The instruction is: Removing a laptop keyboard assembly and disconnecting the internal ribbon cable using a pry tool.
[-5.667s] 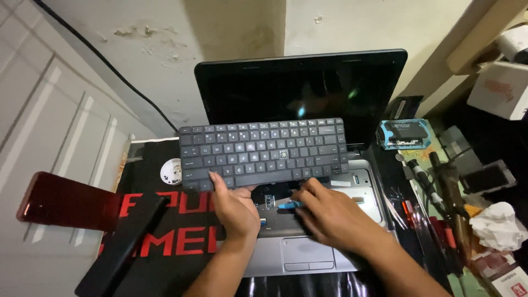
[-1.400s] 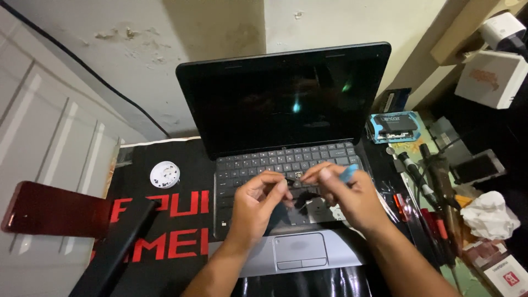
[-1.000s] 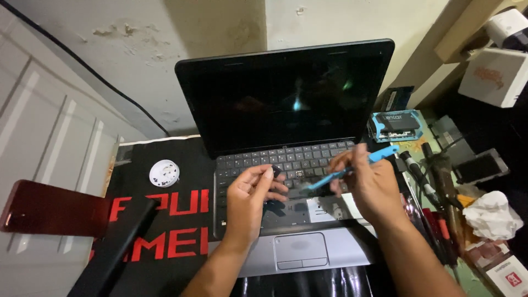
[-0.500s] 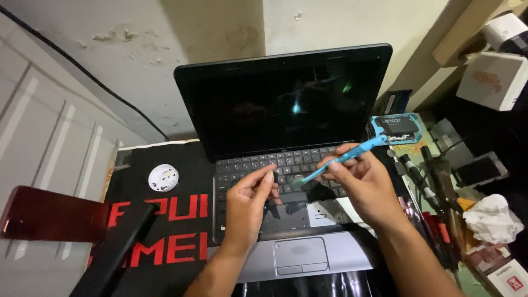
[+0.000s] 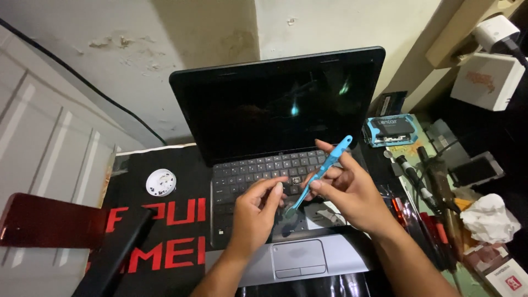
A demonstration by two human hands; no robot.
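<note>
Keyboard [image 5: 258, 170] now lies flat in the laptop [image 5: 286, 165] – no longer lifted as secs ago – w/ left hand [image 5: 254, 212] fingertips pressing its keys, nothing gripped, & right hand [image 5: 346, 190] pinching the blue pry tool [image 5: 322, 170], tip raised just off the deck – seating looks nearly finished.

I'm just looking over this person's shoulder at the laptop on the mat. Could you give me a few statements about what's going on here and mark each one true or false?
1. The right hand holds a thin blue tool. True.
2. The laptop has its screen lit with a bright picture. False: the screen is dark, showing only small reflections.
3. The left hand rests its fingertips on the keyboard. True.
4. A small round white dish sits on the mat to the right of the laptop. False: it lies to the left.
5. A crumpled white tissue lies at the right. True.
</note>
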